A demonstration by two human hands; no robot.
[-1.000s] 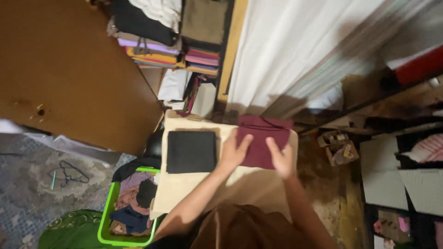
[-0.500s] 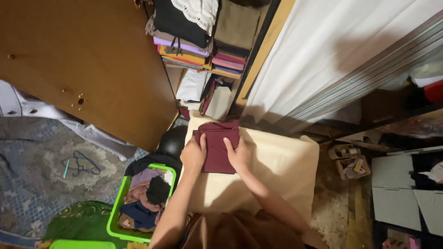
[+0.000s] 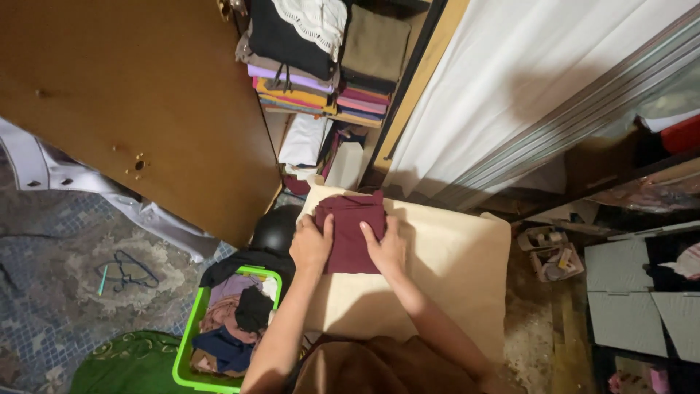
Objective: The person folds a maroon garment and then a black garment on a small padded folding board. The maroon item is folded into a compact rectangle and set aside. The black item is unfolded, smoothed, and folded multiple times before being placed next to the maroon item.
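Observation:
A folded maroon cloth [image 3: 351, 230] lies at the far left of a cream-covered table [image 3: 445, 263]. My left hand [image 3: 312, 245] grips its left edge, fingers spread over the fabric. My right hand [image 3: 386, 248] presses its right edge, fingers on top. The black folded cloth seen earlier on the table is hidden, apparently under the maroon one.
A green laundry basket [image 3: 191, 335] with mixed clothes stands left of the table. An open wardrobe door [image 3: 138, 102] and shelves of stacked folded clothes [image 3: 321, 66] lie ahead. A white curtain [image 3: 510, 87] hangs right; a hanger [image 3: 124, 268] lies on the rug.
Both hands carried the maroon cloth from the right side of the table to the left, over where the black folded cloth lay. Since half a second ago they have barely moved.

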